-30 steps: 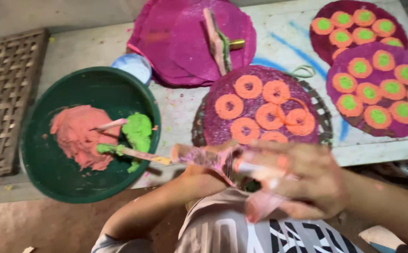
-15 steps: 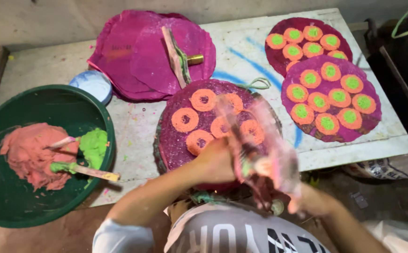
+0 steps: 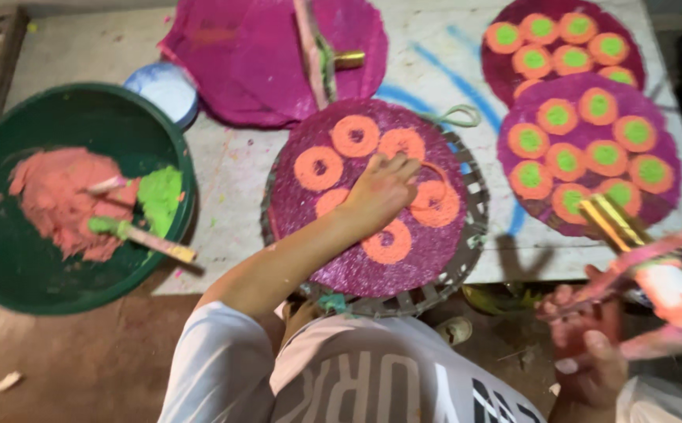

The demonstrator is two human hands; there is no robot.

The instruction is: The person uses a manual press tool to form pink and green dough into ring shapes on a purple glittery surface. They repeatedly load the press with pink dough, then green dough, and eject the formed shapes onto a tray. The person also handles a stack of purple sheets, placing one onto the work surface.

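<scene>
My left hand (image 3: 380, 188) reaches across a round magenta disc (image 3: 372, 270) and rests its fingers among the orange paste rings (image 3: 354, 135) laid on it. The hand holds nothing. The disc lies on a woven round tray (image 3: 475, 205). My right hand (image 3: 584, 348) is low at the right, off the table's front edge, closed around a long stick-like tool (image 3: 658, 274) smeared with pink and orange paste; the tool is blurred.
A green bowl (image 3: 170, 129) at the left holds orange-pink paste (image 3: 51, 200), green paste (image 3: 159, 196) and a stick (image 3: 146, 239). Behind it sits a small blue-white bowl (image 3: 164, 86). Magenta sheets (image 3: 255, 55) lie at the back. Two discs with orange-green rounds (image 3: 591, 149) fill the right.
Both hands were together at the tool over the disc's front. Now my left hand has gone out onto the disc and my right hand has carried the tool off to the right.
</scene>
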